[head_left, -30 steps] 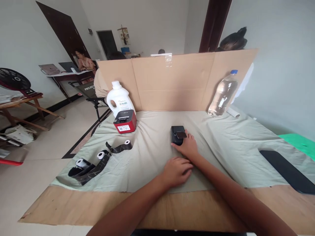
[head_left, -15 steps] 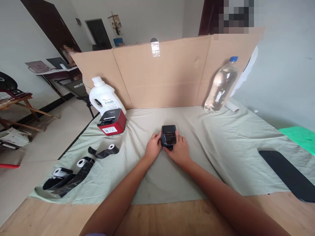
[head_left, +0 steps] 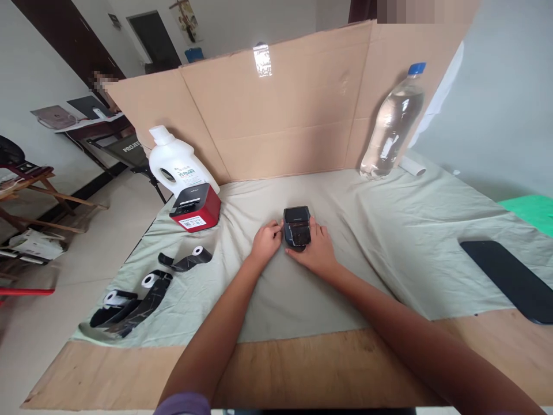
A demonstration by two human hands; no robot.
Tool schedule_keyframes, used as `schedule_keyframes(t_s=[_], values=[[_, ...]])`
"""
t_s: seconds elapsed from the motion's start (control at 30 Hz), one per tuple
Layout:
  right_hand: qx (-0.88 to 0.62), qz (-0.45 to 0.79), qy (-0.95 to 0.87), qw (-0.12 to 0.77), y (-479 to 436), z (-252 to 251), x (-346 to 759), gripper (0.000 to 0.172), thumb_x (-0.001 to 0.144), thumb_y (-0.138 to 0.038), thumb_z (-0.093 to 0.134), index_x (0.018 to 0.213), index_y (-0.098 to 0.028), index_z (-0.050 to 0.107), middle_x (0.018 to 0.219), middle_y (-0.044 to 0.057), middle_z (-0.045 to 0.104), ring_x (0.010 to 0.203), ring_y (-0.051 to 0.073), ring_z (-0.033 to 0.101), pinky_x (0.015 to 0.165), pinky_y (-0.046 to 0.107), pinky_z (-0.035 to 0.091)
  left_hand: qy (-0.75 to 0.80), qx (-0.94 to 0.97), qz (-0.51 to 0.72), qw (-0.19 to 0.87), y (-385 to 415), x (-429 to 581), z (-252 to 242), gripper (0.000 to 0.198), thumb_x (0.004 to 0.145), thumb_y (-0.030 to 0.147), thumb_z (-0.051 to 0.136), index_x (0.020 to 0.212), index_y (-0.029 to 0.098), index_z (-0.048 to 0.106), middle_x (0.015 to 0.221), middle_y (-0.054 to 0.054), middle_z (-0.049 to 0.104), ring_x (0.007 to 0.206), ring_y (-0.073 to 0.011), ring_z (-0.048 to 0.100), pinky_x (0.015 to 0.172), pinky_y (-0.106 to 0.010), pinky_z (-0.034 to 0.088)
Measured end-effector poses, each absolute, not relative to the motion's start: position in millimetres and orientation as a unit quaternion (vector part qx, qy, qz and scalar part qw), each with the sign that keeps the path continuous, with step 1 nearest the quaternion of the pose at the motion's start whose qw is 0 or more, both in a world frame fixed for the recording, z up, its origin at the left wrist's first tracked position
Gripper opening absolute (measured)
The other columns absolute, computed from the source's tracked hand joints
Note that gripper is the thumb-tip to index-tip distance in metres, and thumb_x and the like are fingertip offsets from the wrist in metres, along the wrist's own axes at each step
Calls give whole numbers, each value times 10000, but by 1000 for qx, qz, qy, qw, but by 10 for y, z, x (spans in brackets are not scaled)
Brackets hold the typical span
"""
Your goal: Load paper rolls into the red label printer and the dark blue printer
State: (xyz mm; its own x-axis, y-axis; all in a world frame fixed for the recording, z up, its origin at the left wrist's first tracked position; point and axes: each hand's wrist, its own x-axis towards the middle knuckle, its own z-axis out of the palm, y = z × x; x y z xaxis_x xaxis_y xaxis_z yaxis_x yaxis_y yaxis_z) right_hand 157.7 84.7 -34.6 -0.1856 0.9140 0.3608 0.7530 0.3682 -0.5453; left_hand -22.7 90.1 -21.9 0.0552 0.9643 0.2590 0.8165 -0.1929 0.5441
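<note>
A small black portable receipt printer (head_left: 298,231) lies on the cloth between my two hands. My right hand (head_left: 319,251) is wrapped round its right side, with fingers along that edge and the thumb across the near end. On the other side, my left hand (head_left: 266,241) is closed, its bent fingertips against the printer's left edge; its thumb is partly hidden. The lid on top looks dark and glossy, and I cannot tell whether it is latched.
Several black paper rolls (head_left: 190,262) lie partly unwound at the left. Behind them stand a red-and-black printer (head_left: 196,207) and a white detergent bottle (head_left: 177,164). A water bottle (head_left: 393,129) leans by the cardboard screen (head_left: 280,121). A dark phone (head_left: 510,279) rests at the right.
The head view has tilted down and shifted, so the scene sits differently. My left hand has eased slightly away from the printer's near-left corner; my right hand keeps its hold.
</note>
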Motion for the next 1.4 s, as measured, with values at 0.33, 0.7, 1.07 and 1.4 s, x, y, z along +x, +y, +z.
schedule_keyframes(t_s=[0.33,0.7,1.07,1.4], values=[[-543,130,-764,324,849,-332,1600,1102,679,-590,756,1547,-96,291,1373,207,575,1181,407,509,982,498,434,615,725,289,113,913,-252,-201,336,917,109,442,806,202,745,848,-42,604,740,-158,566,711,-261,415],[-540,107,-767,329,877,-378,1599,1119,688,-596,744,1552,-81,253,1333,218,586,1150,393,505,980,506,434,548,614,456,338,1030,-354,-332,318,836,175,482,920,174,788,787,-18,601,799,-156,561,831,-280,460],[-533,119,-770,330,892,-389,1595,1094,713,-612,727,1549,-66,280,1329,234,557,1171,418,488,995,533,416,583,641,413,280,1072,-318,-328,522,893,157,456,1379,212,640,1090,-55,572,1081,-165,577,1043,-278,419],[-545,124,-769,310,877,-342,1591,1124,706,-598,755,1544,-42,253,1350,237,543,1180,398,484,1007,501,412,608,589,431,311,1358,-211,-146,473,964,233,471,1420,244,596,1125,-51,547,1076,-159,574,1050,-274,423]])
